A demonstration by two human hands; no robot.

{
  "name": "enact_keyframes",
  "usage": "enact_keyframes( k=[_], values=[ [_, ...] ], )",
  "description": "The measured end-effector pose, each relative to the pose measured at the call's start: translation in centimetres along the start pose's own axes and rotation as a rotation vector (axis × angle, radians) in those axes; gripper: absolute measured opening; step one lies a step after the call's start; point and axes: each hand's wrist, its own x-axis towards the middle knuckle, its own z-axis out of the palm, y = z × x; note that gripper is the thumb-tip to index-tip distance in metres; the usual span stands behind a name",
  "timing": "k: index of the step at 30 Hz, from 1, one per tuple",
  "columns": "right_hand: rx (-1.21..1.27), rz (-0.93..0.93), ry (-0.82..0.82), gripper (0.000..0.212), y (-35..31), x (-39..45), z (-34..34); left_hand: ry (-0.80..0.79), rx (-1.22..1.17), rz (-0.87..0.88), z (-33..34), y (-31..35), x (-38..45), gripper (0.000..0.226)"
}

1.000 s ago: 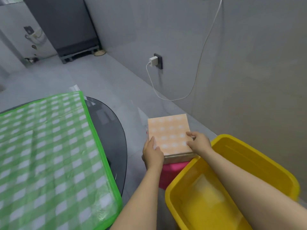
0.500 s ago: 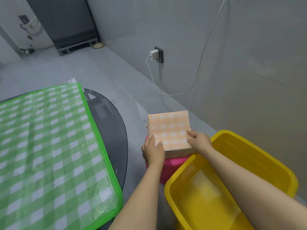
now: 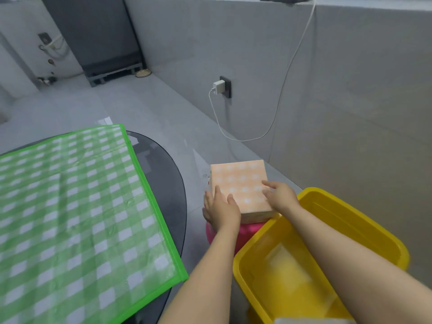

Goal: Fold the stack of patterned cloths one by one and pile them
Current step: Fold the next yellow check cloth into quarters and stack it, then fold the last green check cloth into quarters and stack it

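Observation:
A square pile of folded cloths [image 3: 240, 183], topped by an orange-and-white checked one, rests on a pink stool [image 3: 245, 230] on the floor to the right of the table. My left hand [image 3: 219, 208] lies on the pile's near-left corner, fingers spread over its top and side. My right hand [image 3: 279, 195] rests flat on the pile's right edge, fingers apart. A green-and-white checked cloth [image 3: 70, 206] lies spread flat over the dark round table [image 3: 168, 183] on the left.
A yellow plastic tub [image 3: 350, 220] stands at the lower right, touching the stool, under my right forearm. A grey wall with a socket, white charger [image 3: 218, 87] and hanging cable runs close behind. Grey tiled floor and a dark cabinet lie farther back.
The view has shifted slightly. Both hands stay on the orange pile; my left hand's fingers have slid further onto its top and my right hand has flattened along the right edge.

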Motion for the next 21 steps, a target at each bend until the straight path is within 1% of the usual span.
enact_keyframes(
  k=[2,6,9,11,16,18,21],
  values=[
    [0.03,-0.024,0.038,0.036,-1.3,-1.1,-1.0,0.01,-0.096,0.042,-1.0,2.1,-1.3,0.047],
    [0.159,-0.185,0.121,0.029,-4.6,-4.7,-3.4,0.03,-0.295,0.158,-4.3,5.9,-4.1,0.041],
    [0.299,-0.322,0.174,0.024,-7.3,-8.3,-4.9,0.025,-0.349,0.206,-8.3,7.5,-6.0,0.039],
    [0.381,-0.41,0.179,0.022,-9.2,-11.0,-5.6,0.009,-0.38,0.257,-11.6,7.8,-7.4,0.037],
    [0.429,-0.597,0.135,0.017,-13.4,-17.6,-4.9,0.038,-0.37,0.395,-20.5,5.6,-10.5,0.034],
    [0.43,-0.653,0.081,0.017,-14.8,-20.0,-3.9,0.029,-0.328,0.415,-23.7,3.4,-11.3,0.031],
    [0.395,-0.743,-0.003,0.016,-16.9,-23.2,-2.2,0.012,-0.291,0.396,-28.1,-0.2,-12.4,0.027]
  ],
)
